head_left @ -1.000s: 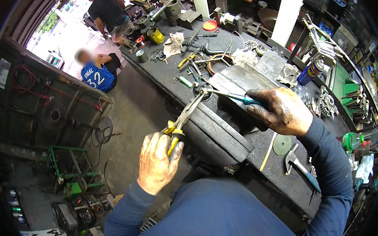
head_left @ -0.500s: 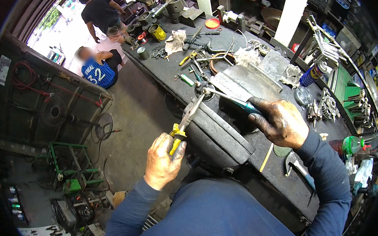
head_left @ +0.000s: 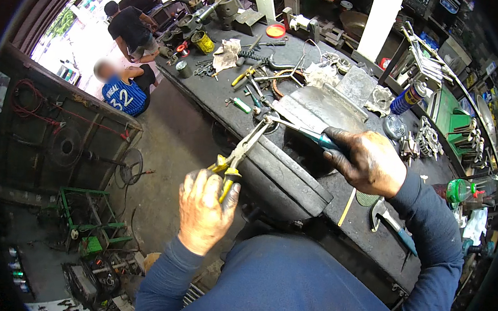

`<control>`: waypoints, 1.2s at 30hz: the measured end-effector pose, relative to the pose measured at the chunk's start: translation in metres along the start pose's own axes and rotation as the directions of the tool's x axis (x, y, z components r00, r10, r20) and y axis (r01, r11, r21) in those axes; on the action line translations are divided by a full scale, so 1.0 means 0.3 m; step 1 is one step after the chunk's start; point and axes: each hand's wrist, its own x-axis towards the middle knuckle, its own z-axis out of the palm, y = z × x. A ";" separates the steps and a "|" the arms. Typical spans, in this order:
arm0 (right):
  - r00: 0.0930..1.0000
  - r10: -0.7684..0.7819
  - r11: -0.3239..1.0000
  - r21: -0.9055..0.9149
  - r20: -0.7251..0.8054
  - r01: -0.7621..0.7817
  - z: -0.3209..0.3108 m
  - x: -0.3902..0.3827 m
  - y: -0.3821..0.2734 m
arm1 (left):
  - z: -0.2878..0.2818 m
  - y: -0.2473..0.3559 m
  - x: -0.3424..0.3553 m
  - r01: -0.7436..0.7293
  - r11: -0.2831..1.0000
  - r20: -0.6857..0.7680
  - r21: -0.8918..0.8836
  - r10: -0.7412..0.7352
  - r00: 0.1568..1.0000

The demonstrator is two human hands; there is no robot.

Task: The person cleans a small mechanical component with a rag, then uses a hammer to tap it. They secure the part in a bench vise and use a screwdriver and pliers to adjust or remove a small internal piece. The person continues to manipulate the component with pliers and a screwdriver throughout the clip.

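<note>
My left hand (head_left: pixel 207 210) grips needle-nose pliers (head_left: pixel 242 151) by their yellow handles, which stand apart. At the pliers' tips is a small metal piece (head_left: pixel 267 120), too small to name. My right hand (head_left: pixel 375 164) is closed around the teal handle of a screwdriver (head_left: pixel 297 128). Its shaft points left, and its tip meets the small piece; whether it sits inside it I cannot tell. Both tool tips are above the dark bench vise (head_left: pixel 293 184) at the bench edge.
Across the workbench (head_left: pixel 207 86) lie hand tools, a bent metal plate (head_left: pixel 327 106) and rags. A blue spray can (head_left: pixel 408 97), a hammer (head_left: pixel 394 226) and a green-capped bottle (head_left: pixel 460 190) are at the right. Two people (head_left: pixel 133 35) are beyond the bench's far left end.
My left hand has shifted slightly left and down, and the pliers' handles have spread wider. My right hand stays nearly in place with the screwdriver. The person in black has bent forward.
</note>
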 end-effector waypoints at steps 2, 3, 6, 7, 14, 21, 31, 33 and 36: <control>0.999 0.021 0.994 -0.108 0.027 -0.018 -0.007 -0.005 -0.033 | -0.005 0.021 0.003 0.006 1.000 0.011 -0.016 -0.006 1.000; 0.999 0.028 0.987 -0.160 0.039 -0.022 -0.010 -0.008 -0.043 | -0.001 0.014 -0.001 0.009 0.999 0.019 -0.032 -0.008 1.000; 0.999 -0.031 0.999 -0.036 0.039 0.033 0.004 0.000 0.007 | 0.008 -0.003 -0.006 0.025 0.996 0.019 -0.084 -0.024 1.000; 0.999 -0.046 0.999 -0.022 0.017 0.046 0.010 -0.004 0.017 | 0.018 -0.007 -0.009 0.031 0.994 0.021 -0.104 -0.029 0.999; 0.996 -0.010 0.950 0.313 0.091 -0.019 0.016 0.023 0.056 | 0.094 -0.006 -0.041 0.040 0.989 -0.042 -0.140 -0.047 0.998; 0.997 -0.074 0.997 -0.022 0.031 0.075 -0.002 0.018 0.027 | 0.048 -0.015 -0.019 0.000 0.998 -0.022 -0.057 -0.002 1.000; 0.987 0.047 0.879 0.464 0.151 -0.113 0.031 0.007 0.027 | 0.114 -0.026 -0.048 0.090 0.971 -0.026 -0.222 -0.098 0.995; 0.997 0.043 0.982 0.181 0.061 -0.054 0.028 -0.007 0.002 | 0.100 -0.027 -0.042 0.038 0.978 -0.056 -0.206 -0.051 0.997; 0.999 0.042 0.989 -0.144 0.011 -0.040 0.004 -0.026 -0.067 | 0.051 -0.007 -0.019 -0.012 0.995 -0.090 -0.094 0.004 0.996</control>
